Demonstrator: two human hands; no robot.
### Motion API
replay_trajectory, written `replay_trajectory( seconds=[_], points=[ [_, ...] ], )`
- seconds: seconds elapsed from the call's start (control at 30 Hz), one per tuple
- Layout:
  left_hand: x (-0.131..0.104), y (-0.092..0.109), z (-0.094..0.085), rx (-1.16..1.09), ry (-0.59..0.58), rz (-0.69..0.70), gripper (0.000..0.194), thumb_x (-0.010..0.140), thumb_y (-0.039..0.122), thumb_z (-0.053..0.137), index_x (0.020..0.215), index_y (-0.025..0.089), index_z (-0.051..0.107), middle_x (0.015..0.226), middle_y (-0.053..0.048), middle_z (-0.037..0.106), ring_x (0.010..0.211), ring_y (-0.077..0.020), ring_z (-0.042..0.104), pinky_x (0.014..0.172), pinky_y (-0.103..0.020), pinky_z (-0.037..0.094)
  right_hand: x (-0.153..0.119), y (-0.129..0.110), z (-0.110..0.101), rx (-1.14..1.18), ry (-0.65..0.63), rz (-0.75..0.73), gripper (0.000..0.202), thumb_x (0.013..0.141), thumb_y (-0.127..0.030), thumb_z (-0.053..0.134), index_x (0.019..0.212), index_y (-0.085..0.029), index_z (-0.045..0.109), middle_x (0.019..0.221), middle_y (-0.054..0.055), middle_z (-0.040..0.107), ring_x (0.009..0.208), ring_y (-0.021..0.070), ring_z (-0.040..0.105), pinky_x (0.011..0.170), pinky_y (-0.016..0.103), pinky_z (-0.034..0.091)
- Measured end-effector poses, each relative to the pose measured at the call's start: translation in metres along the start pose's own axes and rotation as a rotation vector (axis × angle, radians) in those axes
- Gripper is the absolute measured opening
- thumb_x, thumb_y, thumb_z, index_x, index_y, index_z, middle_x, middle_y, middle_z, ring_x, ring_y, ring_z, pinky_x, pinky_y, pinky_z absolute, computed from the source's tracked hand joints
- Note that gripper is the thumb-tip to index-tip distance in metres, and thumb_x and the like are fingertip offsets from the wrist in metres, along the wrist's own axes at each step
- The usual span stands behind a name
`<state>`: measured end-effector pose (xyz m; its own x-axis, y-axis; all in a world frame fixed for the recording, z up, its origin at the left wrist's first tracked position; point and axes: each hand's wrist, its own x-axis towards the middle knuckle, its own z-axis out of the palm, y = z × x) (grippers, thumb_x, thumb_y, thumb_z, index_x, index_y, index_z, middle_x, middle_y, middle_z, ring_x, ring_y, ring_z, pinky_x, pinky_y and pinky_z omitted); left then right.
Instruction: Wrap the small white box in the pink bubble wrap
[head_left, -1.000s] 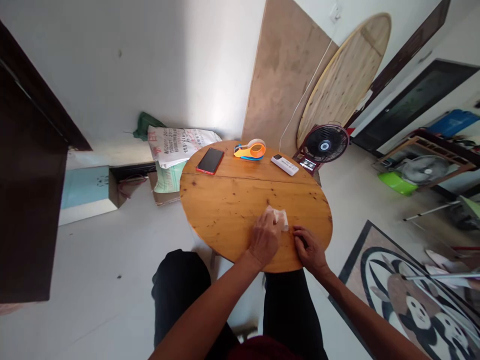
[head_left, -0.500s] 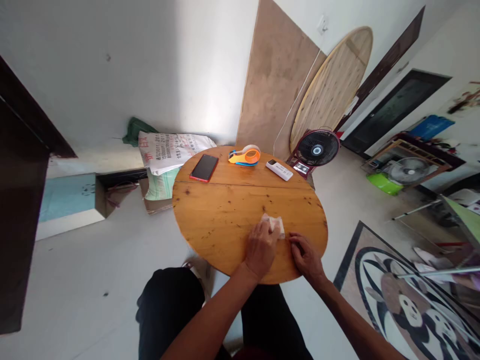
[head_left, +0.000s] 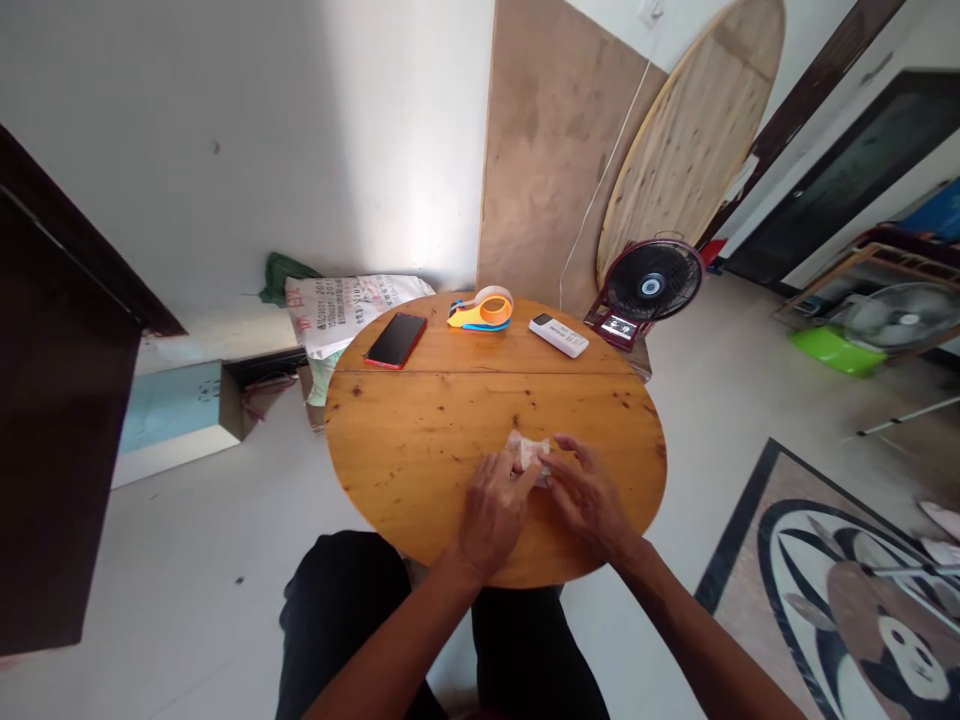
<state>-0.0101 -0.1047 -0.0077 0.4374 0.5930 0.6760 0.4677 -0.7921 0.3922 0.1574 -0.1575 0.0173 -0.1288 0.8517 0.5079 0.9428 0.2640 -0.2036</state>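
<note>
A small, crumpled, pale packet [head_left: 534,452] with pinkish marks lies on the round wooden table [head_left: 420,440], near its front half. My left hand [head_left: 495,505] grips the packet from the left, its fingers and thumb pressed on the near-left side and covering part of it. From the right, my right hand [head_left: 589,495] reaches to the packet's edge; its fingers are stretched and apart, with the tips at or very close to the packet. What exactly the packet holds cannot be made out.
Along the table's far side lie a phone with a red edge [head_left: 397,341], an orange and blue tape dispenser [head_left: 481,309] with a roll of tape, and a white device [head_left: 559,335]. A dark fan [head_left: 651,285] stands behind the table's right edge. Printed sacks [head_left: 360,305] lie at the back left.
My right hand has moved left to the packet, and its fingers have spread. The left hand stays on the packet. The view has shifted, so the table appears a little larger.
</note>
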Motion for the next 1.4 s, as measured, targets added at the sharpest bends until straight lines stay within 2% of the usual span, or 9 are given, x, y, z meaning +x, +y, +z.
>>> replay_trajectory(
  seconds=[0.13,0.23,0.47,0.6,0.73,0.93,1.1,1.27,1.4],
  points=[
    [0.000,0.000,-0.002,-0.068,-0.019,-0.033,0.030,0.088,0.010,0.045,0.106,0.020,0.067,0.085,-0.008,0.056,0.081,-0.0173,0.050,0.072,-0.030,0.047,0.001,0.003,0.000,-0.043,-0.034,-0.046,0.036,0.082,-0.016,0.054,0.116,-0.026,0.058,0.130,0.011,0.049,0.114,0.0284,0.050,0.091,0.047,0.044],
    [-0.001,-0.001,-0.001,-0.119,0.000,-0.074,0.028,0.085,0.011,0.048,0.102,0.020,0.068,0.089,-0.007,0.054,0.085,-0.0172,0.052,0.076,-0.031,0.049,-0.002,0.005,0.000,0.006,-0.025,-0.046,0.032,0.083,-0.019,0.054,0.114,-0.025,0.059,0.131,0.012,0.050,0.113,0.0281,0.051,0.090,0.047,0.043],
    [-0.003,-0.001,0.002,-0.201,0.082,-0.147,0.023,0.083,0.013,0.052,0.100,0.019,0.066,0.091,-0.006,0.053,0.087,-0.0156,0.053,0.077,-0.029,0.050,-0.016,0.017,0.003,0.287,0.143,0.152,0.021,0.088,-0.022,0.050,0.107,-0.024,0.059,0.125,0.010,0.053,0.117,0.0244,0.051,0.098,0.045,0.044],
    [0.001,0.001,-0.002,-0.198,0.114,-0.234,0.018,0.082,0.014,0.053,0.094,0.017,0.065,0.088,-0.005,0.051,0.087,-0.0160,0.053,0.077,-0.028,0.050,-0.013,0.024,-0.003,0.354,0.154,0.156,0.017,0.087,-0.023,0.052,0.101,-0.024,0.061,0.120,0.009,0.057,0.114,0.0239,0.054,0.098,0.044,0.045],
    [0.003,-0.001,-0.001,-0.183,0.125,-0.305,0.016,0.081,0.014,0.054,0.093,0.018,0.065,0.092,-0.005,0.053,0.092,-0.0173,0.054,0.082,-0.031,0.050,-0.006,0.025,-0.007,0.390,0.112,0.132,0.016,0.086,-0.024,0.054,0.100,-0.024,0.062,0.117,0.009,0.059,0.111,0.0231,0.056,0.096,0.042,0.047],
    [0.005,-0.002,-0.001,-0.232,0.107,-0.305,0.015,0.082,0.016,0.055,0.093,0.018,0.064,0.103,-0.008,0.058,0.100,-0.0185,0.058,0.089,-0.035,0.050,0.011,0.023,-0.005,0.394,0.018,0.105,0.022,0.083,-0.025,0.056,0.104,-0.025,0.063,0.117,0.007,0.060,0.110,0.0243,0.056,0.093,0.042,0.047],
    [0.006,-0.001,-0.002,-0.224,0.090,-0.273,0.017,0.078,0.017,0.058,0.095,0.018,0.063,0.106,-0.009,0.058,0.103,-0.0201,0.057,0.090,-0.036,0.050,0.019,0.038,-0.005,0.373,0.055,0.154,0.022,0.086,-0.029,0.054,0.106,-0.025,0.060,0.115,0.008,0.060,0.110,0.0239,0.056,0.095,0.042,0.046],
    [0.003,-0.001,0.000,-0.197,0.051,-0.227,0.029,0.077,0.017,0.060,0.106,0.020,0.062,0.114,-0.010,0.055,0.105,-0.0205,0.055,0.090,-0.037,0.050,0.025,0.060,-0.003,0.395,-0.017,0.264,0.020,0.084,-0.032,0.055,0.102,-0.024,0.060,0.107,0.006,0.064,0.095,0.0207,0.062,0.076,0.034,0.052],
    [0.004,0.000,0.000,-0.168,0.020,-0.207,0.034,0.076,0.017,0.061,0.110,0.021,0.060,0.114,-0.010,0.056,0.105,-0.0216,0.055,0.090,-0.038,0.050,0.038,0.061,0.005,0.405,-0.103,0.270,0.024,0.082,-0.034,0.058,0.103,-0.023,0.062,0.102,0.006,0.066,0.085,0.0190,0.063,0.069,0.031,0.052]
  ],
)
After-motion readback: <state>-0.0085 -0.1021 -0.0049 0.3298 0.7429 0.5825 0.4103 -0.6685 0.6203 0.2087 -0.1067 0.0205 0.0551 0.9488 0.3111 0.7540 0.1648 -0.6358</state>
